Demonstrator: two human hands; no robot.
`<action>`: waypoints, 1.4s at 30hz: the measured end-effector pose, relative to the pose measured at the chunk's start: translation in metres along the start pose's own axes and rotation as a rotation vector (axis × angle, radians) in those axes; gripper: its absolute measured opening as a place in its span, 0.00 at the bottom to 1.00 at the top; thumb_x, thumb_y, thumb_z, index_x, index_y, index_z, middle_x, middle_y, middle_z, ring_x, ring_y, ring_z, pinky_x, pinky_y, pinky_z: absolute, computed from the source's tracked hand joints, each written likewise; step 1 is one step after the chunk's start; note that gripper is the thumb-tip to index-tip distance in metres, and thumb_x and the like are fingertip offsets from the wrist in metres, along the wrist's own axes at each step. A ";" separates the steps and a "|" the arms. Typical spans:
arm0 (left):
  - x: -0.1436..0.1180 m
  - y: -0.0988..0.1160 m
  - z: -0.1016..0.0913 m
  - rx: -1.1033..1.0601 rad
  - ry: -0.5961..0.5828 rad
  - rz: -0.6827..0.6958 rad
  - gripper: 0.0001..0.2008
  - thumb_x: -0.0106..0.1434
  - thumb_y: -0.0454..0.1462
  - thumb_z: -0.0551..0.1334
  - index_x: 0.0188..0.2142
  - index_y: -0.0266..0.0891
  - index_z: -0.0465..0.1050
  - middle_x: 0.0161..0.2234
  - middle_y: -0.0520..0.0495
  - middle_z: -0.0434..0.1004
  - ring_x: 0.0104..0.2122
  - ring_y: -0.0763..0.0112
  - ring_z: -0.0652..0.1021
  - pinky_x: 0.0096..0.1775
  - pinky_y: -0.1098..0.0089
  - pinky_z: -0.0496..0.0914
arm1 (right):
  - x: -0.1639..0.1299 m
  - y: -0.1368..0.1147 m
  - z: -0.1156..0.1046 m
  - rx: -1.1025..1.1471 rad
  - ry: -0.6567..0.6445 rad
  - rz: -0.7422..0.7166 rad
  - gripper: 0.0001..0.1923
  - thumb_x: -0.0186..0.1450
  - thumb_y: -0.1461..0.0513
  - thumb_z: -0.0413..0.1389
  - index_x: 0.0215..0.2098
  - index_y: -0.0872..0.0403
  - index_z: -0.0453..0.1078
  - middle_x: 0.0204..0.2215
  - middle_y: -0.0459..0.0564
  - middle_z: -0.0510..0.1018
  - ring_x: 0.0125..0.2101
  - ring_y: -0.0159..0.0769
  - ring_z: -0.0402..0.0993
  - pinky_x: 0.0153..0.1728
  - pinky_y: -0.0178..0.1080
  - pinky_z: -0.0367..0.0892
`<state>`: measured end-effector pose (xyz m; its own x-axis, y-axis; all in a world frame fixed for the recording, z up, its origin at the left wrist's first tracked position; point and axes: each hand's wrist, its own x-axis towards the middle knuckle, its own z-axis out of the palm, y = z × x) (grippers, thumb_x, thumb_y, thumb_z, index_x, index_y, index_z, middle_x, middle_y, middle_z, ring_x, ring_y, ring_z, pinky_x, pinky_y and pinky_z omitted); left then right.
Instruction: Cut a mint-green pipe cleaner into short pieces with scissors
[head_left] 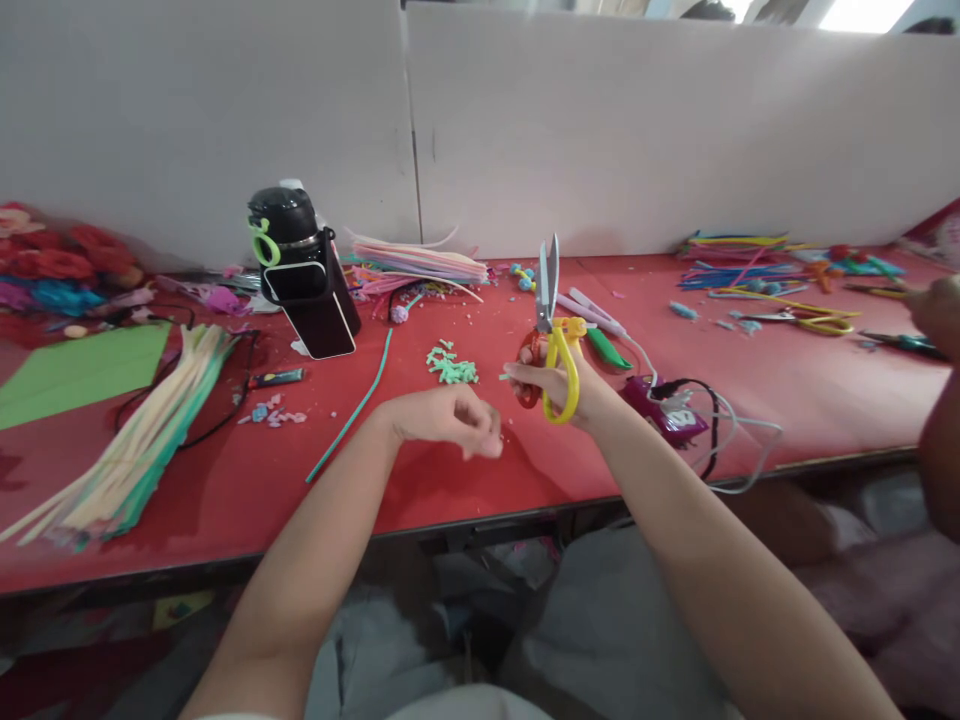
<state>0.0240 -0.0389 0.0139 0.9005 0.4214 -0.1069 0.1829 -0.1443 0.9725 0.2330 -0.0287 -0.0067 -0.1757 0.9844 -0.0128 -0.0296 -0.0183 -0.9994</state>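
Now | right hand (559, 385) grip clamped on scissors (553, 330) | left hand (450, 418) grip together, empty

A red table (787, 390) runs across the view from 9 to 3 o'clock, its dark front edge crossing just below centre. Behind it, from 10 to 2 o'clock, stand pale grey partition panels (637, 130), with a vertical seam (412, 130) between two of them at about 11 o'clock. Bright daylight shows over the panels at 1 o'clock, near a window (862, 14). Under the table, at 6 o'clock, the floor is dim and hard to make out.
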 end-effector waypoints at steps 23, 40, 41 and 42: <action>0.015 -0.029 -0.003 0.749 0.587 -0.040 0.20 0.66 0.30 0.55 0.55 0.36 0.75 0.54 0.39 0.80 0.54 0.61 0.78 0.58 0.58 0.69 | -0.007 -0.003 -0.016 -0.075 0.188 -0.046 0.19 0.51 0.57 0.68 0.26 0.50 0.60 0.17 0.44 0.72 0.18 0.31 0.68 0.19 0.36 0.63; 0.020 -0.031 0.006 0.586 0.403 -0.203 0.27 0.64 0.26 0.54 0.61 0.35 0.70 0.66 0.38 0.67 0.66 0.60 0.67 0.67 0.55 0.58 | -0.004 -0.004 -0.011 -0.043 0.203 -0.055 0.21 0.50 0.58 0.69 0.26 0.50 0.59 0.17 0.44 0.71 0.19 0.33 0.70 0.18 0.36 0.61; 0.014 -0.023 0.014 0.562 0.286 -0.201 0.27 0.64 0.28 0.56 0.62 0.37 0.69 0.69 0.39 0.59 0.69 0.58 0.61 0.68 0.53 0.55 | -0.004 -0.005 -0.012 -0.040 0.211 -0.061 0.20 0.50 0.58 0.69 0.26 0.50 0.59 0.17 0.43 0.70 0.19 0.33 0.70 0.18 0.36 0.62; 0.009 -0.015 0.023 0.513 0.178 -0.167 0.26 0.64 0.30 0.59 0.62 0.39 0.70 0.69 0.40 0.58 0.69 0.57 0.59 0.68 0.53 0.54 | -0.003 -0.005 -0.013 -0.038 0.218 -0.068 0.20 0.50 0.58 0.69 0.26 0.50 0.59 0.17 0.42 0.70 0.19 0.32 0.69 0.19 0.36 0.63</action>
<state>0.0379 -0.0536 -0.0068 0.7705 0.6141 -0.1708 0.5256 -0.4605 0.7153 0.2462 -0.0295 -0.0019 0.0423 0.9978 0.0518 0.0038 0.0517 -0.9987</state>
